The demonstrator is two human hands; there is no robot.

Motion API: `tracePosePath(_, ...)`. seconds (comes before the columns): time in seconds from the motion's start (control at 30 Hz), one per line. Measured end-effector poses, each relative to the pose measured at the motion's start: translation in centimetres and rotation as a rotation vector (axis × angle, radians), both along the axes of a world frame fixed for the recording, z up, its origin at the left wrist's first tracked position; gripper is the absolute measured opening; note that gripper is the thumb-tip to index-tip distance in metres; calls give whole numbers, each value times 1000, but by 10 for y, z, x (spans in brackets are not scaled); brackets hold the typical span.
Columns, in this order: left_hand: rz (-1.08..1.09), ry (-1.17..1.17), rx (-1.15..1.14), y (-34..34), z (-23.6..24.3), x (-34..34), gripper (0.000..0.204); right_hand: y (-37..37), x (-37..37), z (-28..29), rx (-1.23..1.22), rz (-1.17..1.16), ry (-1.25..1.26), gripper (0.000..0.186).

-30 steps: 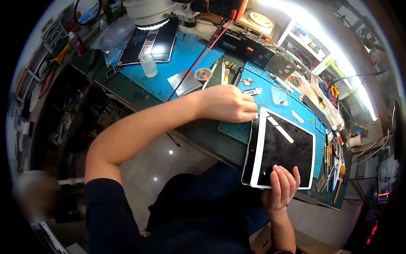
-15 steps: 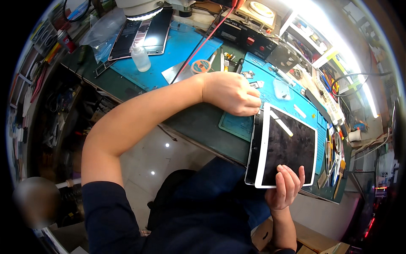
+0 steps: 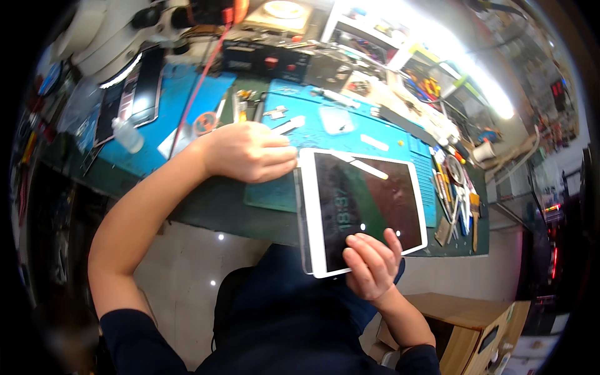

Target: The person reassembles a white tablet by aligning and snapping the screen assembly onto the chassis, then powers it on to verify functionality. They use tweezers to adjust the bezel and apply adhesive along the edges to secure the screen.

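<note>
A white-framed tablet [image 3: 369, 212] lies tilted over the bench's near edge, its dark screen now showing faint lit digits and a greenish area. Along its left side, a thin housing edge [image 3: 302, 219] shows beneath the white front panel. My right hand [image 3: 374, 265] grips the tablet's lower edge, fingers lying over the glass. My left hand [image 3: 253, 152] is closed, fingertips pressed together at the tablet's upper left corner; what they pinch is hidden. Just beyond that hand, a small white-and-silver part [image 3: 289, 125] rests on the blue mat [image 3: 281, 190].
Opened device panels [image 3: 147, 87] and a clear bottle [image 3: 128, 135] sit at the far left. An orange spool [image 3: 205, 124] is behind my left forearm. Black bench equipment [image 3: 265, 61] stands at the back. Pens, tweezers and a brush [image 3: 475, 219] crowd the right side.
The tablet's screen has gone from dark to showing lit digits. My view has swung, so the bench, tablet and both hands appear further left. Both hands keep their places on the tablet.
</note>
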State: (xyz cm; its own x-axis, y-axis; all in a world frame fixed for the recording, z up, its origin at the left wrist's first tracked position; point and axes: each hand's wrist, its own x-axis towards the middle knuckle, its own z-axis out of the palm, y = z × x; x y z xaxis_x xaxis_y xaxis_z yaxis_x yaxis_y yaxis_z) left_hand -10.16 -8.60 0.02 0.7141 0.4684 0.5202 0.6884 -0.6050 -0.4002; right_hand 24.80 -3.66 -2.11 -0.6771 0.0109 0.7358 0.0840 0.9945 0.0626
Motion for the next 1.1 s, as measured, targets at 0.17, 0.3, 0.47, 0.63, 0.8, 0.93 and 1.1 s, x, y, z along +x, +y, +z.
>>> tracePosePath(0.17,7,-6,-105,-3,6,2,17,-3,1,-3,15,-52,2,25)
tracePosePath(0.3,6,-1,-124,-1,11,4,16,-2,1,-3,12,-52,14,27)
tracePosePath(0.47,20,35,-162,-2,16,5,15,-3,1,-3,-6,-44,35,27)
tracePosePath(0.63,59,68,-188,-4,19,7,8,-1,1,-3,-22,-22,37,26)
tracePosePath(0.8,66,70,-164,-4,18,8,9,-2,2,-3,-41,-20,24,26)
tracePosePath(0.93,80,68,-179,-5,17,7,9,-3,2,-3,-43,-23,26,25)
tracePosePath(1.1,97,81,-139,-7,16,6,14,-1,-2,-4,-29,-10,81,23)
